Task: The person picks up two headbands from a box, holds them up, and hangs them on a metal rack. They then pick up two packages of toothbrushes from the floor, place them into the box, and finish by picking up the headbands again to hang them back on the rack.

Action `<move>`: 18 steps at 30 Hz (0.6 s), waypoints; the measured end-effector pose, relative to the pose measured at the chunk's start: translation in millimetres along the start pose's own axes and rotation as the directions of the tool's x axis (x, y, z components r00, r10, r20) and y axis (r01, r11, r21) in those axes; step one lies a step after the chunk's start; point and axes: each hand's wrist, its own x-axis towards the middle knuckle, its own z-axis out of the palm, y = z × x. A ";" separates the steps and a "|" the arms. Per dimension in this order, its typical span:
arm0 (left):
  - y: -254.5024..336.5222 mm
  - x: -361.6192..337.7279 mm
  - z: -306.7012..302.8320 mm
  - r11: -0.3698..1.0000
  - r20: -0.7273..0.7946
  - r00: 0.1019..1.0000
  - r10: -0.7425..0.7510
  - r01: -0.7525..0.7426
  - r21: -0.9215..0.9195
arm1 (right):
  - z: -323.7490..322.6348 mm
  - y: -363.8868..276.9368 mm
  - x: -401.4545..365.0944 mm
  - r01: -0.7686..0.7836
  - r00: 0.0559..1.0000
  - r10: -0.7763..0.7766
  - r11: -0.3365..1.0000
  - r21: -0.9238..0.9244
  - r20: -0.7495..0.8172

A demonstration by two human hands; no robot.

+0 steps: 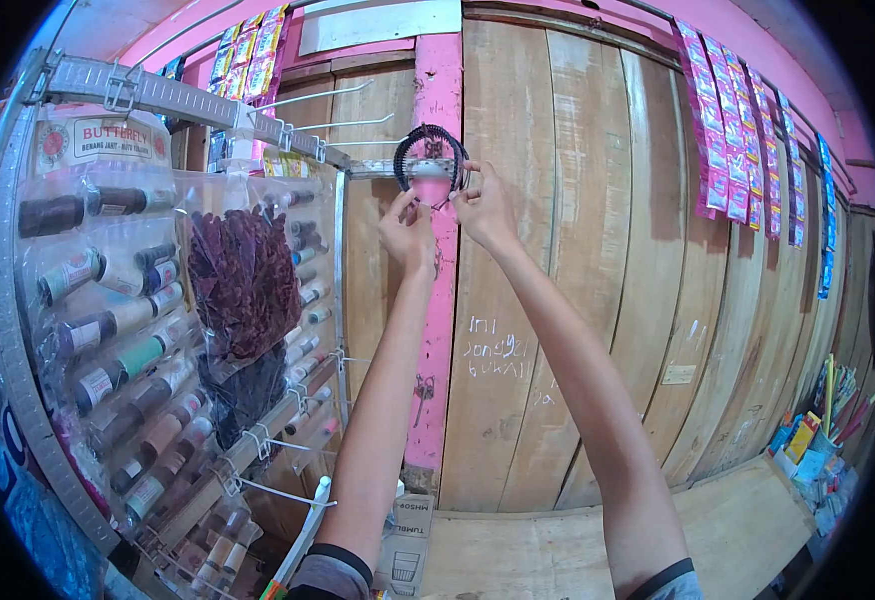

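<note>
Both arms reach up and forward to a pink post (438, 330) between wooden boards. A black ridged headband (405, 160), curved like a horseshoe, is held up in front of the post. My left hand (408, 228) pinches its lower left end with closed fingers. At the lower right end, my right hand (487, 207) grips it with thumb and fingers. Behind the loop, the tip of a metal rail (378, 168) meets the post at a small metal fitting.
Left, a metal rack (20, 300) holds bagged thread spools (143, 350) and a bag of dark red ruffled fabric (243, 285). Wire hooks (343, 124) jut toward the post. Sachet strips (723, 130) hang at upper right. Below stand a wooden bench (578, 550) and a cardboard box (410, 535).
</note>
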 end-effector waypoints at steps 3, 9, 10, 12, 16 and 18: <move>-14.4 0.7 -3.8 1.000 0.005 1.000 -0.023 0.023 0.007 | -2.7 2.2 -7.8 -0.037 0.999 0.037 0.999 -0.002 0.025; -19.8 -11.4 -5.9 0.994 -0.072 0.997 -0.006 0.014 0.112 | -30.8 13.0 -44.5 -0.076 0.997 0.073 0.992 -0.101 -0.035; -11.1 -16.6 -5.5 0.987 -0.076 0.996 -0.043 0.054 0.148 | -37.2 16.1 -59.3 -0.104 0.994 0.100 0.992 -0.077 -0.045; 8.0 -25.4 -2.1 0.977 -0.072 0.994 -0.076 0.089 0.193 | -52.4 21.9 -101.1 -0.153 0.986 0.150 0.988 -0.031 -0.068; 51.8 -63.8 1.1 0.997 0.027 1.000 -0.008 0.006 0.079 | -94.6 25.6 -249.1 -0.311 0.941 0.328 0.934 0.175 -0.083; 86.1 -98.8 -11.5 0.999 0.152 0.988 -0.033 0.034 -0.004 | -110.7 59.2 -352.5 -0.346 0.895 0.366 0.931 0.120 -0.256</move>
